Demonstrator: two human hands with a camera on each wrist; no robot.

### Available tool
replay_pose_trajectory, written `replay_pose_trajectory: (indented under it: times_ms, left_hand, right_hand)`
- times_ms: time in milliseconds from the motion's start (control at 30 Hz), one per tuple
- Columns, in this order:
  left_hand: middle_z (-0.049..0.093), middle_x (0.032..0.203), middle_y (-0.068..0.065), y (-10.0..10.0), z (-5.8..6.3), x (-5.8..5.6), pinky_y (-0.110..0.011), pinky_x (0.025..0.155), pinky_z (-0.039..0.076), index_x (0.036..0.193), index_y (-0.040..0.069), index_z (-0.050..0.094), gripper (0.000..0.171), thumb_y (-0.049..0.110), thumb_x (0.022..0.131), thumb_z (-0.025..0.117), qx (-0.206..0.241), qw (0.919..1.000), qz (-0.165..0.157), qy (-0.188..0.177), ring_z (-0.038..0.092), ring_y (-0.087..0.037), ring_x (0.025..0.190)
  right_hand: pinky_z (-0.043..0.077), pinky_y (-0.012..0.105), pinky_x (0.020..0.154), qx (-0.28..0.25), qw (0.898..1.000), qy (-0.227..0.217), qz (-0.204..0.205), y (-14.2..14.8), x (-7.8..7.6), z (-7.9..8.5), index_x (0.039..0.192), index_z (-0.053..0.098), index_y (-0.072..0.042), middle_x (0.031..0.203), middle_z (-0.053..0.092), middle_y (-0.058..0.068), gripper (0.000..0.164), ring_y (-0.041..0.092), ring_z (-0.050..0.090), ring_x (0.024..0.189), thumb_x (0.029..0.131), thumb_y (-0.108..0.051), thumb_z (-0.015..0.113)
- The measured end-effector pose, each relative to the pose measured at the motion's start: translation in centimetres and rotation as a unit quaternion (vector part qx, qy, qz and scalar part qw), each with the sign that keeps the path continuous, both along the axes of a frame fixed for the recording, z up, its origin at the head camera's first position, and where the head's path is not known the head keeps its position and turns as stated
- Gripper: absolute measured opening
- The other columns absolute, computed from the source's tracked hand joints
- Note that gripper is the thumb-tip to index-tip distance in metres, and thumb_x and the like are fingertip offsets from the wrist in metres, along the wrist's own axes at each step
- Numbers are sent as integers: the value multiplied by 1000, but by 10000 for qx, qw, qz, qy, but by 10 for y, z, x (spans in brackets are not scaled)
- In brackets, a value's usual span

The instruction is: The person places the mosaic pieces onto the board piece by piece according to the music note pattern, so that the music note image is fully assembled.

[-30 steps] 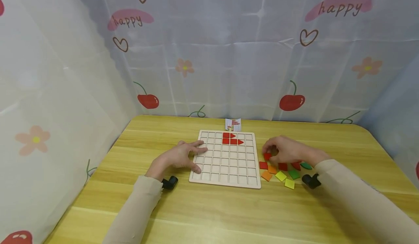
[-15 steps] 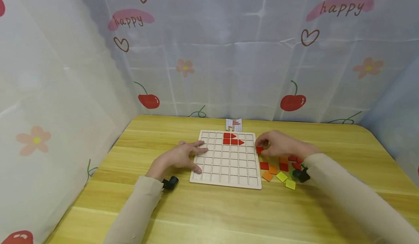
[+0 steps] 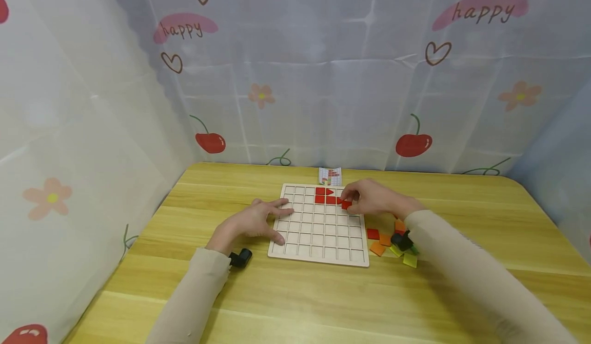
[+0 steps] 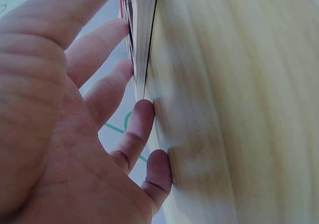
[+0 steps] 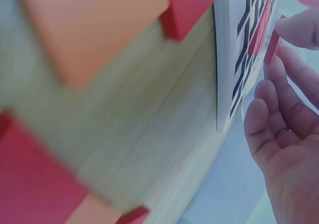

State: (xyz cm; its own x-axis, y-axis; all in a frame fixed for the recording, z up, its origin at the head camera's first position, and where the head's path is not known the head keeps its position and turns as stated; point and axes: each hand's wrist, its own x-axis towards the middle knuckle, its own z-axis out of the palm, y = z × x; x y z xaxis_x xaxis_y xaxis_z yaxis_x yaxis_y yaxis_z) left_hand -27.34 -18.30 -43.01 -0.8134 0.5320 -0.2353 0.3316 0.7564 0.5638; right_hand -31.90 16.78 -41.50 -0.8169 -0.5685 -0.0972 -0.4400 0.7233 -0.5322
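Note:
My right hand pinches a red square tile between thumb and fingers, over the upper right of the white grid board. In the head view that tile overlaps the tip of a red pointed tile on the board. Two short rows of red tiles lie in the board's top rows, square pieces at left and pointed ones at right. My left hand rests at the board's left edge with its fingers spread, thumb and fingertips on the rim; in the left wrist view its fingers hold nothing.
Loose tiles lie right of the board: a red square, an orange one, a yellow one and several others, partly hidden by the right wrist's black camera. Behind the board stands a small printed pattern card.
My right hand has picked up the red square tile from the loose pieces and carried it left over the board. My left hand has stayed in place.

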Motion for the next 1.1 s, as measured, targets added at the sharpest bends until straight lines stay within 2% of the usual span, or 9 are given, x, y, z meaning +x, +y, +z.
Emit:
replay_pose_trajectory:
  times_ms: [567,833,1100]
  left_hand:
    - [25,171,13,1,-1,-1,-44,106,42,151,33,53,84,39,75,90,18,10000,42,-45,34,-23,131]
    - [25,170,15,1,-1,-2,-43,107,41,151,35,53,85,42,75,90,-50,10000,28,-18,34,-24,133]
    - [24,171,15,0,0,-2,-41,105,41,151,34,53,86,41,74,90,-6,10000,42,-64,35,-22,129]
  right_hand:
    - [49,31,79,125,9989,178,405,-38,-8,-3,102,72,-13,91,67,0,15,15,57,84,87,-14,77]
    - [51,31,81,356,9977,287,510,-56,-11,-3,104,72,-15,94,68,-2,16,14,58,85,88,-16,76]
    - [48,30,75,476,9957,469,649,-67,-11,-6,97,72,-17,88,66,-3,12,14,55,80,86,-14,75]
